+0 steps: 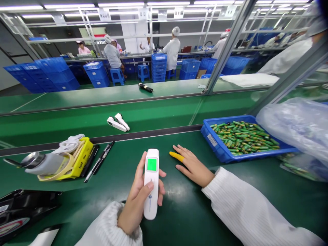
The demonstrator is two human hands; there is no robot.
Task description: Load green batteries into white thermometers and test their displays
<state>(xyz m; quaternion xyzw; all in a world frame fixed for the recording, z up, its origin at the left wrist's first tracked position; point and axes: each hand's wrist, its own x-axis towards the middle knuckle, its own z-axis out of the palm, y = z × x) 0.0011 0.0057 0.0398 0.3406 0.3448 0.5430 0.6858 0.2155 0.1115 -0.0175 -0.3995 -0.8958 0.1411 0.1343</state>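
Nr the near-L corner of the table [179,218]: black device [36,201], w/ a white piece [46,237] just beside it, cut off by the view. Farther up, twd the far-L corner, bottle [52,164] leaned at yellow bin [85,159]; couldn't tell if in it or just beside. Poss. risk: a sleeve knock could've tipped it. Pens [97,164] lay R of the bin & looked loose enough to roll if bumped. Two white handhelds [117,124] lay past the table's far edge, on the green strip [159,114].

Main risk, my guess: white thermometer [150,208] slipping, as only one hand had it & the casing looked smooth; also an accidental press, thumb being on its front face. It was held abt midway along the table, short of the far edge, lit green screen [152,164] up. L hand [135,198] was closed round it, fingers wrapped behind & showing at its R side.

R hand [193,167]: open, palm down, fingers loosely spread, holding nothing, apparently resting on the table; yellow finger cover [176,156] on one finger. Nr the far-R corner, blue tray [217,150] full of batteries [246,136]; plastic bag [299,123] bulged at its R end. If that slumped, or a sleeve caught the rim, batteries could've spilled.
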